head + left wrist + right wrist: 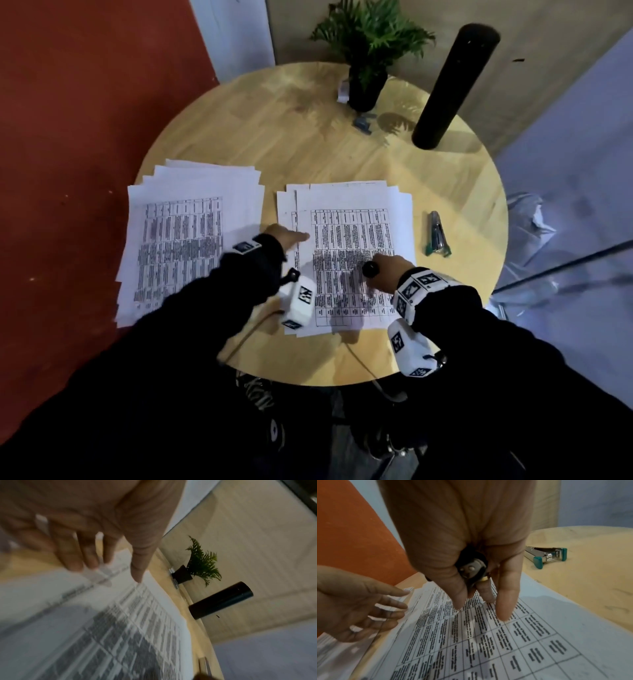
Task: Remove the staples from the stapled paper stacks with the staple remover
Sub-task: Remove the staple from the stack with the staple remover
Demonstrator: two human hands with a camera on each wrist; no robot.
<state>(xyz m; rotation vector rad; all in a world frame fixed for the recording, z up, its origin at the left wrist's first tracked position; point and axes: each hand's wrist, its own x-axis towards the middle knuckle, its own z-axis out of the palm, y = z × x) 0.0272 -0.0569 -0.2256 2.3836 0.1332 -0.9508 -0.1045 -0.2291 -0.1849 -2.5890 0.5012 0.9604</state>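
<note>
my left hand (286, 238) is flat and open, with the fingers spread out. it holds nothing. its fingertips (400, 605) touch the left edge of the middle paper stack (349, 253), where the sheets stick out a little. my right hand (385, 272) is over the lower middle of that same stack. its thumb and curled fingers grip the staple remover (472, 568), a small black thing with a shiny metal part and a little pin. two of my right fingers point down at the page, just above the print or touching it, i cannot tell which. far left on the table is another paper stack (185, 233), a messy pile, apart from both hands.

the papers lie on a round wooden table (274, 144), light yellow. to the right of the middle stack, near my right hand but not touching it, lies a stapler (436, 234), silver with green ends. at the back of the table stands a plant (368, 44) in a black pot, with a small grey thing beside the pot that is too blurry to name. right of that stands a tall black tube (452, 85). the wall on the left is red-orange, and the floor on the right looks grey-blue.

the middle stack has white pages with a table of boxes full of small black words. the sheets are fanned, not lined up neatly. i cannot see any staple in it.
</note>
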